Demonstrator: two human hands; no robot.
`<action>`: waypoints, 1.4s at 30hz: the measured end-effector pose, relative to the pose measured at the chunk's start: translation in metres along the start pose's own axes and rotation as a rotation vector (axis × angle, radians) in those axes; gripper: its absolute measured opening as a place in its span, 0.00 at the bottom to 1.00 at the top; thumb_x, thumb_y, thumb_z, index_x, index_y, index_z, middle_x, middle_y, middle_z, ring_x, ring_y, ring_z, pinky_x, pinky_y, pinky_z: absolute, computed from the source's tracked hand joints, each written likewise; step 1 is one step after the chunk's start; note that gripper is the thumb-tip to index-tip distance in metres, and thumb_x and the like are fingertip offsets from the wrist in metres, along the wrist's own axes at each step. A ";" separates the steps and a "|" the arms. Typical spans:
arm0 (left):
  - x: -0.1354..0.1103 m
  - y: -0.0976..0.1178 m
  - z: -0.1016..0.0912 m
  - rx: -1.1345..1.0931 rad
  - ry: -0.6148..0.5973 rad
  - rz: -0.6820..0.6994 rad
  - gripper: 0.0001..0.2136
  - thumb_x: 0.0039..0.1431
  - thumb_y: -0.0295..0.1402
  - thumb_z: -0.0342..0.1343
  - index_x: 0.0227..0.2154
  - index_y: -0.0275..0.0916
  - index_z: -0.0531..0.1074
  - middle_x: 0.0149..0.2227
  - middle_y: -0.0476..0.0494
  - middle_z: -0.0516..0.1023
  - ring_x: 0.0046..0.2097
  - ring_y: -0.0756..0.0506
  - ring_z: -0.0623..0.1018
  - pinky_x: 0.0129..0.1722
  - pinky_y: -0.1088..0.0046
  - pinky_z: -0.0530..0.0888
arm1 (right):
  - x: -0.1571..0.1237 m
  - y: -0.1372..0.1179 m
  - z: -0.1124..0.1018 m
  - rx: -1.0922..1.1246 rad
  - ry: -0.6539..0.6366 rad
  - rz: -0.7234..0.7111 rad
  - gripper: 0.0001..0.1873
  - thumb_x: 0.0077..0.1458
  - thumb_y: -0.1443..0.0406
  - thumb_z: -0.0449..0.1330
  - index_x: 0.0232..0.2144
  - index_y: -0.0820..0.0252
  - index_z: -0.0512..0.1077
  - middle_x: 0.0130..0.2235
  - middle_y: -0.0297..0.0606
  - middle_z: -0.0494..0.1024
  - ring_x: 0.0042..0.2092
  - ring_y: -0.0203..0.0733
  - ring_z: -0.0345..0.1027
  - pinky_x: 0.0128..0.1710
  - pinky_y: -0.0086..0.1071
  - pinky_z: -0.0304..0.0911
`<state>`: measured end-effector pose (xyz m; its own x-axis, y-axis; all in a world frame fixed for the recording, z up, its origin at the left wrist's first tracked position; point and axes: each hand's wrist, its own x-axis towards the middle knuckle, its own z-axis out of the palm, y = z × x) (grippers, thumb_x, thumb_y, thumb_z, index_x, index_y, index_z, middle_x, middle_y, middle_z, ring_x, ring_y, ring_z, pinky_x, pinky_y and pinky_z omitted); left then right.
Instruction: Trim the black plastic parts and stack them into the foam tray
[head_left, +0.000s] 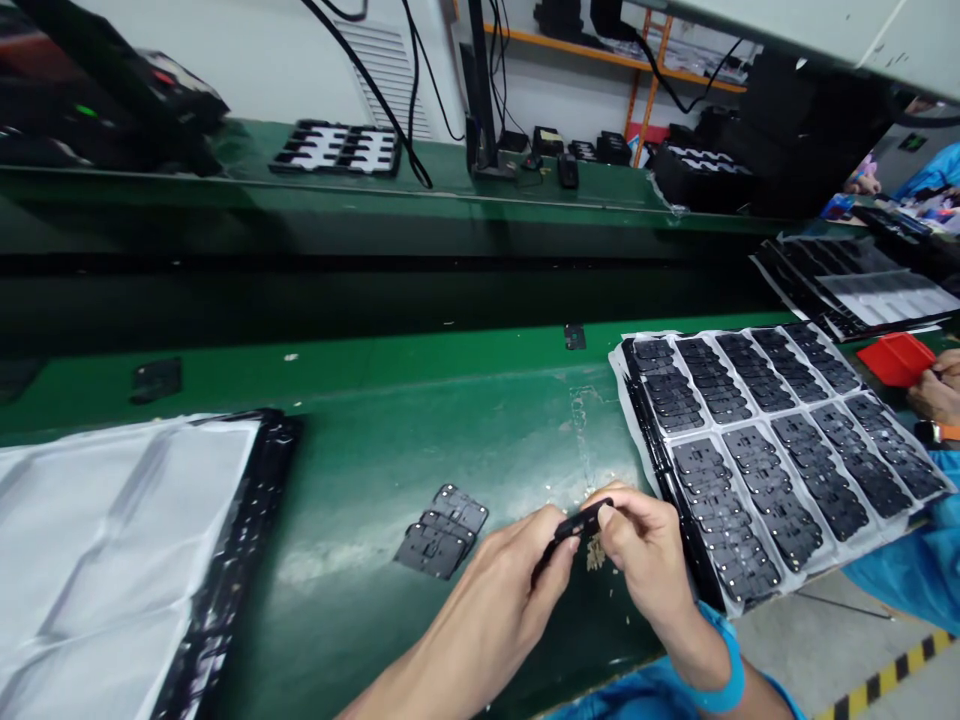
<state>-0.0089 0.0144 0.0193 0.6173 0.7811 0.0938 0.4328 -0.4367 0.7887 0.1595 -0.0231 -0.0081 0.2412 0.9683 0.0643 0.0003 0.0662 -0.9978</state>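
Observation:
Both my hands meet near the front edge of the green table (360, 440). My left hand (499, 590) and my right hand (649, 550) pinch a small flat black part (581, 523) between their fingertips, one at each end. A short row of the same black parts (442, 532) lies overlapped on the table just left of my left hand. Right of my right hand sits a white tray (780, 450) with compartments packed with black parts in rows.
A white-lined black tray (127, 560) lies at the left front. Beyond a dark conveyor channel stand another parts tray (335, 148), cables and dark equipment. More trays (855, 280) lie at the far right, where another person's hand (937, 390) is beside a red tray (896, 357).

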 end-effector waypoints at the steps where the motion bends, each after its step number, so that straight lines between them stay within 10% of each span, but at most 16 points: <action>1: 0.000 -0.001 0.000 0.003 -0.002 -0.009 0.13 0.73 0.32 0.46 0.28 0.45 0.56 0.23 0.57 0.61 0.23 0.49 0.62 0.24 0.74 0.56 | -0.001 0.001 0.000 -0.002 -0.004 0.005 0.12 0.61 0.67 0.60 0.29 0.58 0.82 0.21 0.27 0.61 0.22 0.32 0.52 0.24 0.28 0.55; 18: -0.004 -0.008 -0.017 -0.084 -0.083 -0.094 0.07 0.72 0.33 0.48 0.41 0.41 0.71 0.31 0.51 0.76 0.29 0.47 0.75 0.29 0.72 0.69 | -0.005 0.002 -0.015 -0.045 -0.105 0.150 0.09 0.66 0.59 0.63 0.40 0.60 0.78 0.22 0.27 0.71 0.23 0.34 0.64 0.25 0.27 0.60; 23: -0.087 -0.039 -0.026 0.122 0.306 -0.219 0.16 0.72 0.33 0.52 0.60 0.43 0.69 0.45 0.43 0.83 0.42 0.44 0.83 0.43 0.68 0.79 | -0.003 0.002 -0.028 -0.068 -0.046 0.153 0.08 0.67 0.58 0.64 0.41 0.57 0.75 0.26 0.31 0.80 0.28 0.37 0.73 0.31 0.28 0.70; 29: -0.182 -0.070 0.055 0.732 0.317 -0.296 0.34 0.74 0.42 0.47 0.75 0.32 0.47 0.70 0.21 0.65 0.70 0.25 0.67 0.64 0.40 0.67 | -0.006 0.003 -0.019 -0.090 -0.017 0.177 0.11 0.68 0.55 0.64 0.41 0.55 0.71 0.31 0.38 0.86 0.29 0.40 0.79 0.31 0.32 0.75; 36: -0.101 -0.042 0.126 0.676 0.099 -0.121 0.46 0.69 0.55 0.52 0.74 0.20 0.46 0.74 0.17 0.54 0.76 0.26 0.53 0.71 0.42 0.58 | -0.010 -0.001 -0.014 -0.216 0.044 0.084 0.13 0.66 0.54 0.65 0.44 0.56 0.76 0.35 0.40 0.87 0.32 0.44 0.81 0.33 0.34 0.77; 42: -0.028 -0.033 0.117 0.364 0.044 0.031 0.37 0.72 0.39 0.52 0.75 0.26 0.44 0.77 0.24 0.48 0.78 0.34 0.46 0.74 0.48 0.58 | -0.013 -0.009 -0.024 -0.333 0.141 0.029 0.16 0.69 0.51 0.60 0.37 0.56 0.76 0.36 0.42 0.86 0.35 0.46 0.81 0.36 0.36 0.75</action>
<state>0.0365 -0.0456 -0.0809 0.6081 0.7803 0.1461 0.6249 -0.5841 0.5181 0.1794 -0.0420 -0.0002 0.3773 0.9244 0.0560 0.3023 -0.0658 -0.9510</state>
